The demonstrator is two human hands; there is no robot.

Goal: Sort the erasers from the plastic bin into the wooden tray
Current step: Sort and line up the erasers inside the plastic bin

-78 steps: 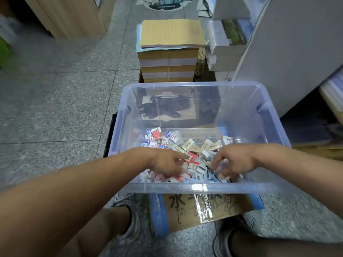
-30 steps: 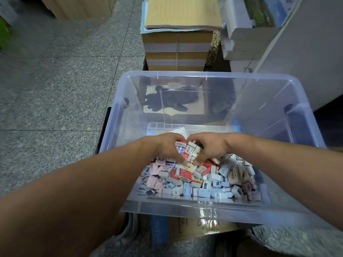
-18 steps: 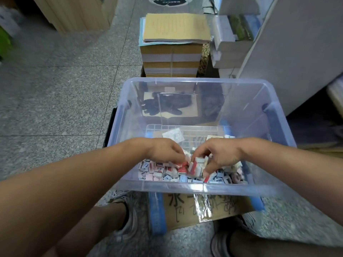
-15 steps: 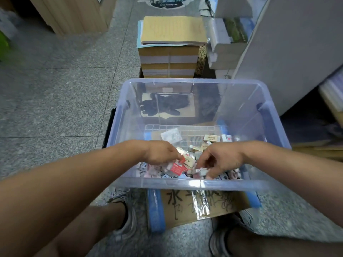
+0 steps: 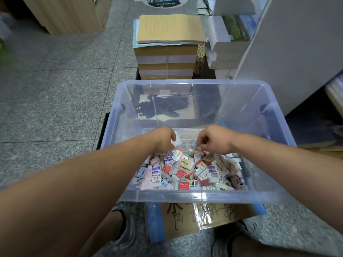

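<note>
A clear plastic bin (image 5: 193, 196) stands on a cardboard box in front of me. A heap of small erasers (image 5: 187, 170) in red, white, blue and pink wrappers fills its near half. Both my arms reach into the bin. My left hand (image 5: 164, 140) is at the far left edge of the heap, its fingers curled down around erasers there. Just to its right, my right hand (image 5: 213, 140) has curled fingers and thumb pinching erasers at the heap's far edge. A small white packet (image 5: 177, 140) lies between the hands. No wooden tray shows in this view.
The cardboard box (image 5: 200, 217) with blue tape sits under the bin, my shoes either side. A stack of paper (image 5: 167, 52) stands behind the bin; a black glove (image 5: 161, 108) shows through its wall. White cabinet (image 5: 297, 52) at right, wooden furniture (image 5: 70, 13) far left.
Both hands have moved from the near middle of the heap to its far edge and lifted slightly. The erasers now lie more spread toward the bin's near wall.
</note>
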